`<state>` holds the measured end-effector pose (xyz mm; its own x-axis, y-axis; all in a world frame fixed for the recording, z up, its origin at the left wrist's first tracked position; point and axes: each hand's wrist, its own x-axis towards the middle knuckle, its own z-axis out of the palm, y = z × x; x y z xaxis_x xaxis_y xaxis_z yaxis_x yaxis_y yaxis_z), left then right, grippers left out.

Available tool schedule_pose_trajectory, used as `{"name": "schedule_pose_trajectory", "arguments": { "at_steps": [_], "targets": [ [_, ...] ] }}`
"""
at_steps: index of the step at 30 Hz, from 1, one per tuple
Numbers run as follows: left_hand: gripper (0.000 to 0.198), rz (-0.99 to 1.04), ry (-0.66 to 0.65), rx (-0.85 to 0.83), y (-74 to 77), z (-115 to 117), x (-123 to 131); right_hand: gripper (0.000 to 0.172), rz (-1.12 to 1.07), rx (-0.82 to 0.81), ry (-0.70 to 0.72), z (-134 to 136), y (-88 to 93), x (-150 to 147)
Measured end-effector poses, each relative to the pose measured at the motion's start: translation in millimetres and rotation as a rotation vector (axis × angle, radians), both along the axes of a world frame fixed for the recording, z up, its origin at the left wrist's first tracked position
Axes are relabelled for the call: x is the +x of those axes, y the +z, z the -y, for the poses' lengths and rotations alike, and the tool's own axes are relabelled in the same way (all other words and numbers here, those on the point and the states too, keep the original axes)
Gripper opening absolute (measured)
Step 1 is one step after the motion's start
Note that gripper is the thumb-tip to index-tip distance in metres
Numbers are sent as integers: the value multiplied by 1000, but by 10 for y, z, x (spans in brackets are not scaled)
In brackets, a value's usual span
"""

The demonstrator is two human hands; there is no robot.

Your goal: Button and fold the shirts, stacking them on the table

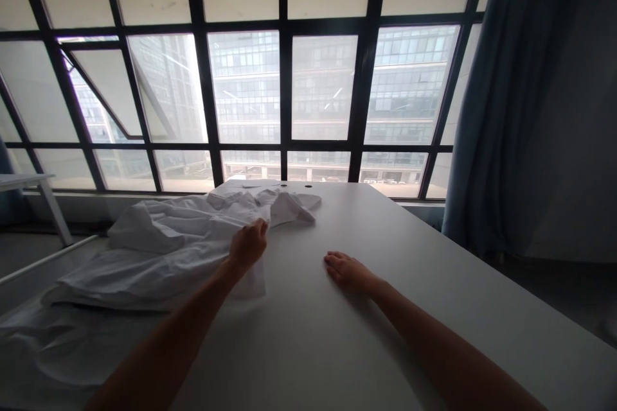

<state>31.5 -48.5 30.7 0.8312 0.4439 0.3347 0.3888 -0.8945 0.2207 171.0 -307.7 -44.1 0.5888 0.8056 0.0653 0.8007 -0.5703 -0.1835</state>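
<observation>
A crumpled white cloth garment (159, 257) lies in loose folds over the left half of the white table (308, 347), and part of it spills over the near left edge. My left hand (248, 245) grips a fold of this cloth near the table's middle, and a flap hangs down below the wrist. My right hand (349, 271) rests palm down on the bare tabletop to the right, fingers loosely apart, touching no cloth.
Two small round holes (295, 185) mark the table's far end, beneath a large dark-framed window (284, 83) overlooking an office building. A blue curtain (482, 109) hangs at the right. A small white table (33, 196) stands at the far left.
</observation>
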Motion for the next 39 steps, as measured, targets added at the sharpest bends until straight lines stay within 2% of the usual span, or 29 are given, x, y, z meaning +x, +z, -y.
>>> {"name": "schedule_pose_trajectory", "arguments": {
  "at_steps": [3,7,9,11,13,14,15,17,19,22,23,25,28,33,36,39],
  "targets": [
    [33,-128,-236,-103,-127,314,32,50,2,1,-21,-4,-17,3],
    [25,-392,-767,-357,-314,736,-55,56,25,49,-53,-27,-37,-18],
    [22,-605,-1056,-534,-380,902,-152,61,57,83,-85,-44,-37,-35],
    [31,-919,-1313,-718,-419,1005,-239,67,121,127,-87,-60,-27,-51],
    [50,-1171,-1443,-890,-419,1017,-275,69,194,169,-17,-78,-18,-64],
    [58,-1189,-1447,-968,-404,983,-268,67,212,174,40,-88,-19,-69],
    [63,-1113,-1410,-1024,-379,923,-245,65,208,170,92,-98,-24,-73],
    [61,-781,-1240,-995,-313,741,-163,60,147,155,158,-117,-46,-69],
    [47,-466,-994,-730,-241,510,-71,55,81,149,165,-126,-70,-38],
    [31,-213,-634,-230,-157,161,13,48,75,75,34,-85,-68,105],
    [30,-182,-546,-135,-140,57,20,47,79,34,-46,-43,-51,180],
    [31,-176,-426,-51,-119,-127,13,44,62,-30,-250,98,2,355],
    [30,-189,-365,18,-117,-333,-14,40,15,-54,-551,460,87,609],
    [34,-328,-420,58,-191,-454,-21,44,5,-20,-899,1111,125,812],
    [49,-411,-467,10,-261,-437,-9,44,18,5,-934,1205,161,834],
    [57,-432,-481,-37,-318,-437,10,39,50,39,-792,1013,254,772]
  ]
}}
